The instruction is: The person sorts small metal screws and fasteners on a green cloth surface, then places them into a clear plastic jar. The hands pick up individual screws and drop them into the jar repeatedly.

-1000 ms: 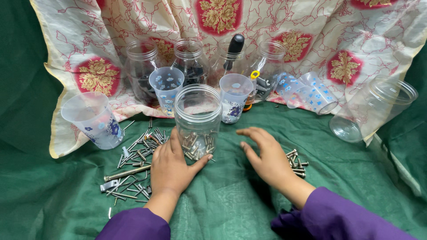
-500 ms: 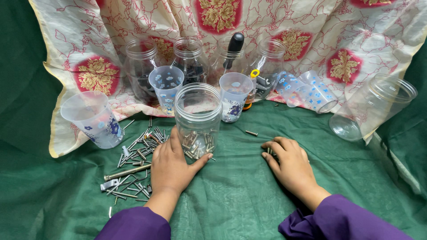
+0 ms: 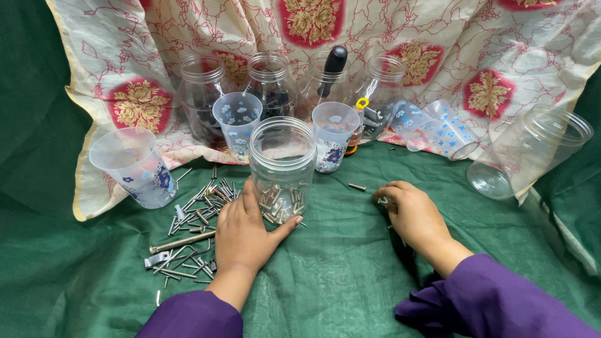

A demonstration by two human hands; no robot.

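- Screw pile (image 3: 194, 219) lies on the green cloth (image 3: 338, 288) toward its left edge, shafts pointing every way.
- Left hand (image 3: 247, 231) cups the base of the clear jar (image 3: 282, 169), which stands upright mid-cloth, mouth up, long axis vertical.
- Judgement: keep that brace firm so the jar doesn't tip.
- Right hand (image 3: 410, 213) is curled, fingertips pinching small screws; a loose screw (image 3: 357, 186) lies just left, long axis roughly crosswise.

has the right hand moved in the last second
Yes. The right hand slid right and toward the person, away from the clear jar that the left hand steadies.
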